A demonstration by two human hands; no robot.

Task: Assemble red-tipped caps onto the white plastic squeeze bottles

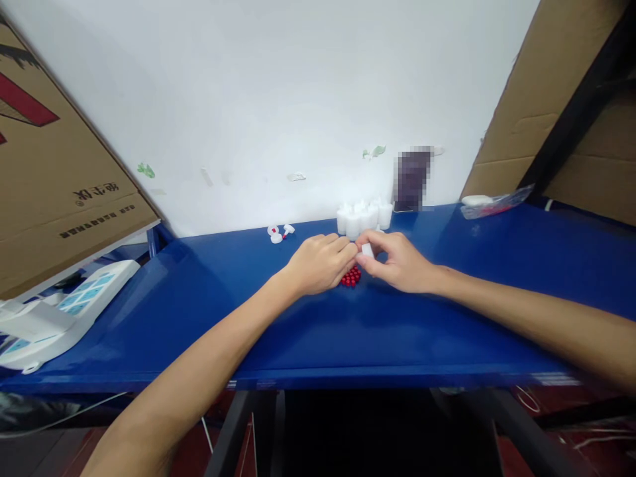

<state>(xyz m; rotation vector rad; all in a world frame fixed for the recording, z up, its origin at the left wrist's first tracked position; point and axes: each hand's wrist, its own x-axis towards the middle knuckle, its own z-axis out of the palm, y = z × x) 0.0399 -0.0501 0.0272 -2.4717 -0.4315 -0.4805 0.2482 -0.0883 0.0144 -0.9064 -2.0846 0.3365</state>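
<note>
A small white piece (368, 251) is pinched between thumb and fingers of the right hand (400, 262), over the blue table (223, 285); the left hand (319, 264) is curled close beside it, knuckles up, fingertips hidden, its grip impossible to tell; both forearms are angled inward, near red pieces (352, 278) and white bottles (365, 218).

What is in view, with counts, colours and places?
table: one, blue, across middle
wall: one, white, behind
containers: several, white, clustered at back
held piece: one, white, centre
red pieces: many, red, centre
small parts: about three, white, left of containers
pixelated patch: one, dark, against wall
plastic bag: one, clear, back right
cardboard: several, brown, both sides
power strip: one, white and blue, left
cables: several, white, below table
left hand: one, bare, centre
right hand: one, bare, gripping held piece
</note>
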